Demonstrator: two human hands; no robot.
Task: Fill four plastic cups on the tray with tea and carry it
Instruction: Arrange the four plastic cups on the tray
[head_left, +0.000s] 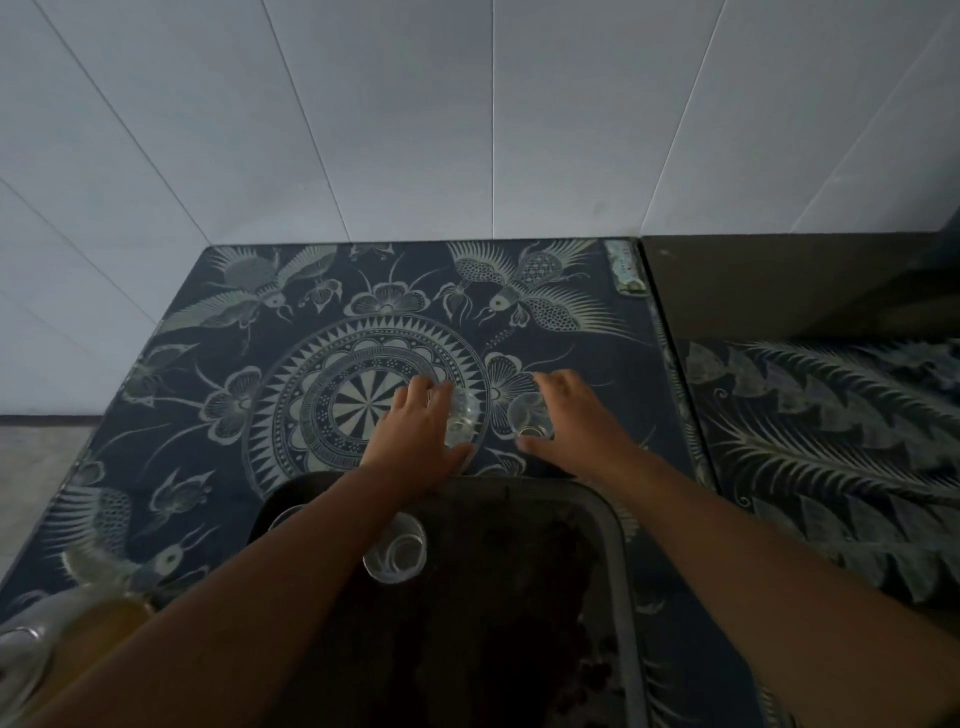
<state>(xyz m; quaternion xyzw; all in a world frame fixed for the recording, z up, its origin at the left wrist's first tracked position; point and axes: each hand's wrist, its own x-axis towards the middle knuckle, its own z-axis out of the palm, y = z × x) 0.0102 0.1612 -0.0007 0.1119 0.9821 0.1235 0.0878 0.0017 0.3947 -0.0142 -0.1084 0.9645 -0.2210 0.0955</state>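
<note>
Head view: two thin clear plastic cups (462, 415) (530, 415), judged light and crushable, are gripped by their sides, one per curled hand (415, 431) (576, 415).

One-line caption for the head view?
Left hand and right hand each grip a clear cup beyond the dark tray.

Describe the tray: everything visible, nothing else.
The tray is dark, rectangular with rounded corners and a raised, lighter grey rim; its material cannot be told in the dim light. It lies flat on the patterned blue cloth, at the near middle of the view, its near end running out of frame. Its floor looks mottled. One clear plastic cup stands on it near the far left, and a second cup shows partly behind the left forearm. Both forearms pass above it; neither hand touches it.
</note>
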